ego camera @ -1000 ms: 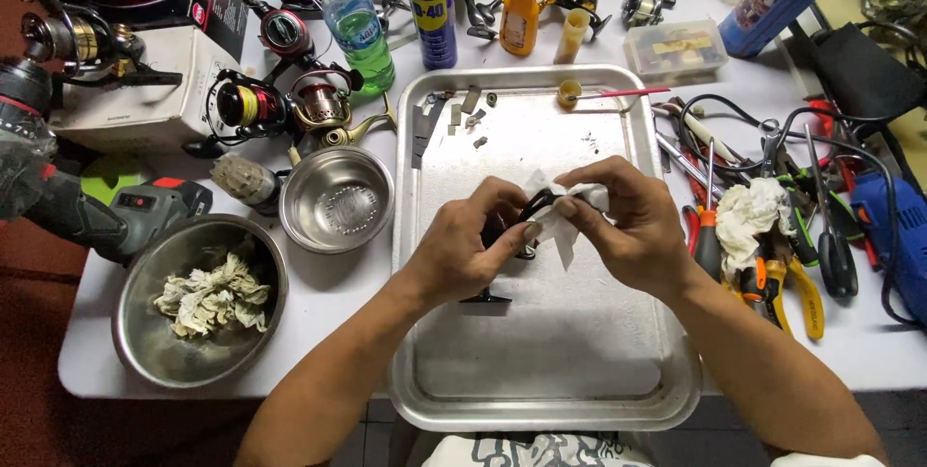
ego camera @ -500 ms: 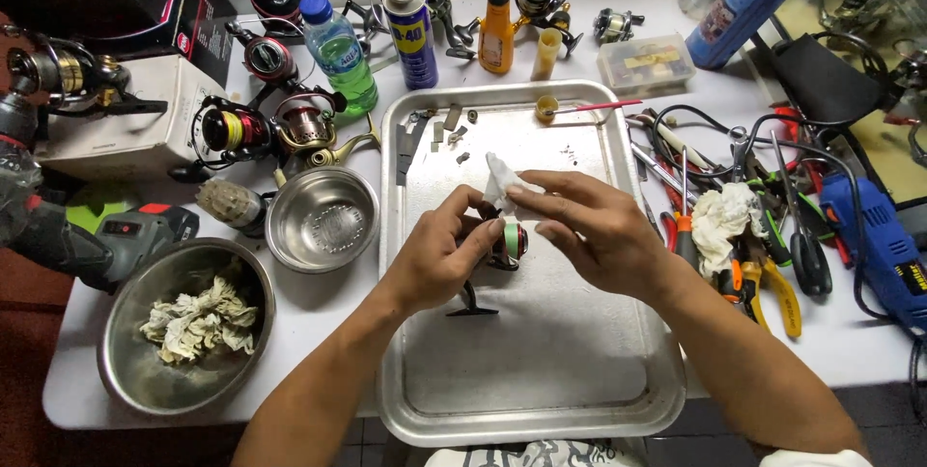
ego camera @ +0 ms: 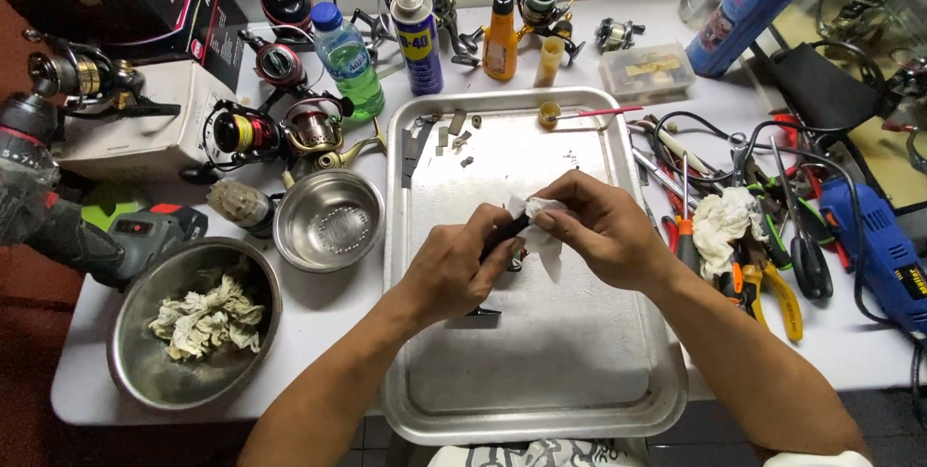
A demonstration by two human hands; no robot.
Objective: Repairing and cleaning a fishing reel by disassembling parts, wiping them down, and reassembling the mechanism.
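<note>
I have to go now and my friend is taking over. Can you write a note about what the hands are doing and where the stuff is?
Left hand: grips a small dark reel part over the metal tray.
Right hand: presses a white tissue against that part.
Small loose parts lie at the tray's far left corner.
Beside the tray: a small steel bowl, a big bowl of used tissues, spray can, orange oil bottle, pliers to the right.
Done: the part is out of a reel and in hand.
Left: wiping looks unfinished; the loose parts are untouched.
</note>
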